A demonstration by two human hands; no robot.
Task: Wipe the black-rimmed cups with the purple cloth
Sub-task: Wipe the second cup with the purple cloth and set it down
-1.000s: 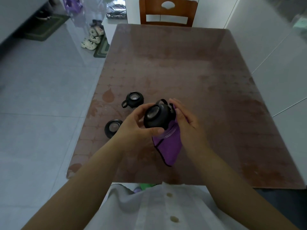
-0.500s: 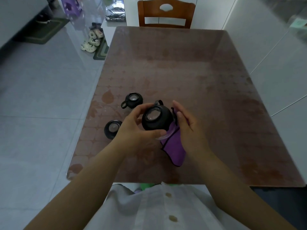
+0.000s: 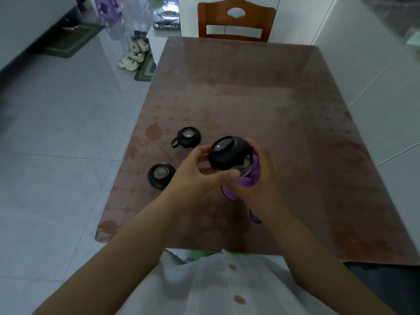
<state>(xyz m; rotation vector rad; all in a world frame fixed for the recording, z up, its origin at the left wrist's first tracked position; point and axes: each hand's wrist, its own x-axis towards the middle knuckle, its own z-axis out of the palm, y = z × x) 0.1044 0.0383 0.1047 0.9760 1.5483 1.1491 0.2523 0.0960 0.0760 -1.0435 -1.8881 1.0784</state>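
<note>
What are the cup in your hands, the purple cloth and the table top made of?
The held cup is matte black outside, with a clear, glassy edge by the purple cloth; probably coated glass, not certain. The purple cloth is soft fabric: it folds and droops, with dark stitched edging. The table has a glossy top, likely glass or clear plastic over a brown pattern, since it reflects light.

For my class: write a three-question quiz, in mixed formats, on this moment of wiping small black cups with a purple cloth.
1. True or false: the small black cup being wiped rests on the brown patterned table.
2. How many other black cups sit on the table? A one, B two, C three.
3. Fill in: the right hand holds the purple cloth to the lifted cup; the ____ hand grips that cup.
Key: 1 false; 2 B, the handled cup and the nearer cup; 3 left hand.
</note>
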